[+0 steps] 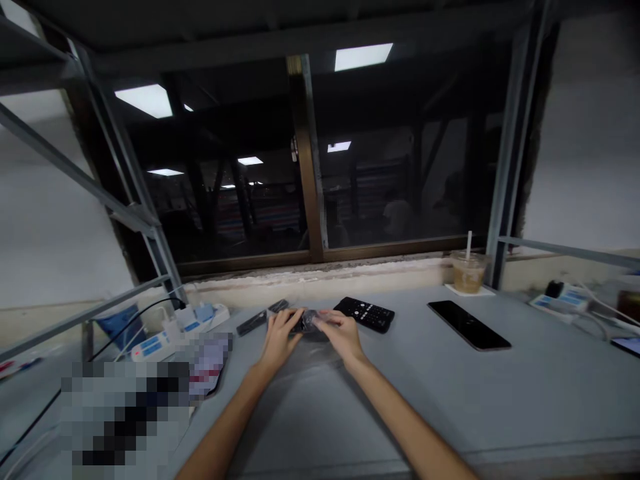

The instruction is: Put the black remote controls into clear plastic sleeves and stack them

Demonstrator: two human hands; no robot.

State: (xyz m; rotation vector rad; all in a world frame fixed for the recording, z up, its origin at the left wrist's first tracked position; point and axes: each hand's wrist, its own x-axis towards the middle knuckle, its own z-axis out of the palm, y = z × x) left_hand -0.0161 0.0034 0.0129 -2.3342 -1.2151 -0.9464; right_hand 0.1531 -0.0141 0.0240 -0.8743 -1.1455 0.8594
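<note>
Near the middle of the grey table, my left hand [281,335] is closed on one end of a small dark object in clear plastic [309,321]. The fingers of my right hand [344,332] pinch the plastic at the other end. My fingers cover most of this object, so its kind cannot be made out. Just beyond my right hand lies a black remote control [369,315] with pale buttons. To the left of my left hand is a slim dark remote-like piece [253,323], and a part of it or another piece shows behind my fingers.
A black phone [469,325] lies to the right. Behind it stands a plastic cup with a straw [469,273]. At the left are a white power strip [180,331] with plugs and cables, and another phone [213,363], partly blurred out. A window and metal frame posts rise behind the table.
</note>
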